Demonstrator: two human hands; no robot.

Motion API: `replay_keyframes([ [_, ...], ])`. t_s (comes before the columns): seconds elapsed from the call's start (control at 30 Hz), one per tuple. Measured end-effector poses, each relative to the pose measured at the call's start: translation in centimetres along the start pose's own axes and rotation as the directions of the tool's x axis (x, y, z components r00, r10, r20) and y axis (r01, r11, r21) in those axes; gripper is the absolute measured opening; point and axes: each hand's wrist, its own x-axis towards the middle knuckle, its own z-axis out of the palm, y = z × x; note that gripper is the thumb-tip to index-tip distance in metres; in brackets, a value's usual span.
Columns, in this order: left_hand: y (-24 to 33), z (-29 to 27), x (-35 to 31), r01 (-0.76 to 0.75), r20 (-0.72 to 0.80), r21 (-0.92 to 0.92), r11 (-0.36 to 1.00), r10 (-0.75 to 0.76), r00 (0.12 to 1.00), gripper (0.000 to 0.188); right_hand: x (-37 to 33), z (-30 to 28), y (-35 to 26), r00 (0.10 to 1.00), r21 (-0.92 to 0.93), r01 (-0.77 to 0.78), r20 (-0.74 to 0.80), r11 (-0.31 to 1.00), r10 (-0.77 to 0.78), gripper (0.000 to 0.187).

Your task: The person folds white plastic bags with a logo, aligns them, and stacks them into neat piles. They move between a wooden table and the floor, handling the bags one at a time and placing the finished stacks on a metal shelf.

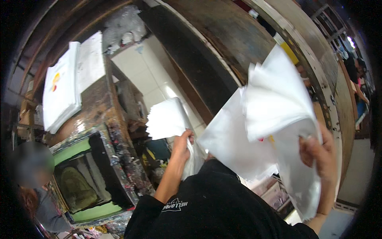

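Observation:
My left hand point(183, 148) is closed round a bundle of thin white sheets point(169, 119), gripping its lower edge so the sheets fan out above it; a limp part hangs below the fist. Over on the right, my right hand point(318, 149), a little blurred, has curled fingers on glossy white sheets point(278, 99). These bend over in a fanned curve beside that hand. Under them lies a wider stack of glossy white sheets point(234, 139), with a bit of red and yellow print partly covered by the bent sheets.
At the left, a stack of printed white sheets point(59, 91) lies on a stained wooden table point(95, 105). Nearer is a framed printing screen point(87, 175), beside a person in grey point(49, 211). A long dark board point(191, 55) stretches across the top, above a tiled floor point(143, 71).

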Motion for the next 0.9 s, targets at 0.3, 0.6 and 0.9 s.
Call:
replay_keyframes([
  [0.3,6.2,-1.9,0.7,-0.109,-0.057,0.050,0.993,0.112,0.992,0.008,11.7,9.7,-7.1,0.809,0.013,0.357,0.496,0.934,-0.315,0.028],
  [0.6,11.8,-0.3,7.8,-0.014,-0.098,-0.189,0.982,-0.005,0.995,0.012,27.8,26.6,-5.1,0.718,0.109,0.253,0.645,0.961,-0.263,0.030],
  [0.9,23.0,5.6,14.4,-0.299,-0.127,-0.409,0.862,0.271,0.954,0.052,37.6,38.9,-3.3,0.460,-0.217,0.531,0.886,0.819,-0.063,0.069],
])
